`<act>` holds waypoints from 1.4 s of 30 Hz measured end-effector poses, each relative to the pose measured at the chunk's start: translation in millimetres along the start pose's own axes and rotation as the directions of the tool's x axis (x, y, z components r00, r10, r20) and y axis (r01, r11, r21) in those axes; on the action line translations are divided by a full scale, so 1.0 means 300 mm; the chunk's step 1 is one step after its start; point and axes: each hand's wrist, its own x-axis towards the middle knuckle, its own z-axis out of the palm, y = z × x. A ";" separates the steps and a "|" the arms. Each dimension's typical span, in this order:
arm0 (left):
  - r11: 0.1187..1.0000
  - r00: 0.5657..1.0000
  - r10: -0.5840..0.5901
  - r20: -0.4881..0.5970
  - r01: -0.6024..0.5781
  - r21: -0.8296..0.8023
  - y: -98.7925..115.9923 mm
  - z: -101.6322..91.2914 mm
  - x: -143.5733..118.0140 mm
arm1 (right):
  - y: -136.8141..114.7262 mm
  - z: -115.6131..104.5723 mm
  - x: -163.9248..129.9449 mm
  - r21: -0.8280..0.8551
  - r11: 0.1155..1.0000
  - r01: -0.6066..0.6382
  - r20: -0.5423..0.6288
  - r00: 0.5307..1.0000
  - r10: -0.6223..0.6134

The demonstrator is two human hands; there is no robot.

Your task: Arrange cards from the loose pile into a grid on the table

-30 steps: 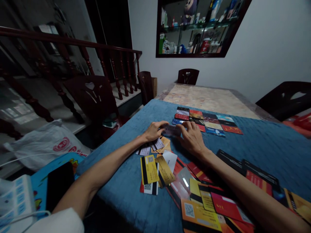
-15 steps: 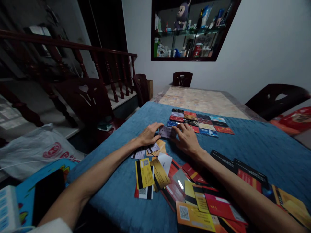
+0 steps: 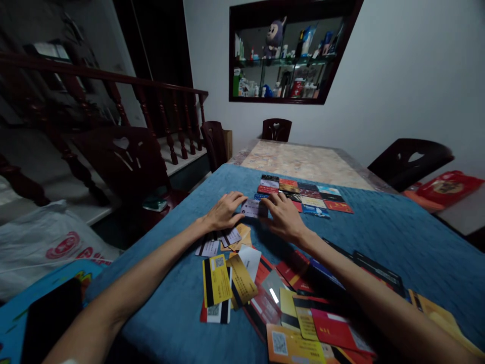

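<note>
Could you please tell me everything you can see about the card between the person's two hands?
The pale card is a thin rectangle, seemingly plastic, greyish-lilac with small print too blurred to read. It lies flat, long side across, on the blue cloth, just before the tidy grid of cards. The left hand and right hand touch its ends.

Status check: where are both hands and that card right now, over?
Left hand and right hand both pinch the pale card flat on the blue cloth. Tidy card grid just beyond. Loose card pile lies under the forearms.
</note>
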 end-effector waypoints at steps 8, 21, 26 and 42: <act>1.000 1.000 -0.024 0.013 0.024 0.020 -0.031 -0.008 0.065 | 0.061 -0.005 0.045 -0.004 0.999 0.038 -0.031 0.999 -0.038; 0.997 0.995 -0.012 0.098 0.005 0.075 -0.106 0.034 0.253 | 0.228 0.044 0.137 0.040 0.998 0.038 0.005 0.999 -0.039; 1.000 0.996 -0.028 0.081 0.028 0.004 -0.161 0.085 0.355 | 0.322 0.080 0.177 0.100 0.995 0.012 0.017 1.000 -0.014; 0.983 0.982 -0.113 0.154 0.132 -0.124 -0.311 0.271 0.597 | 0.491 0.206 0.294 0.012 0.985 -0.170 0.213 0.963 0.164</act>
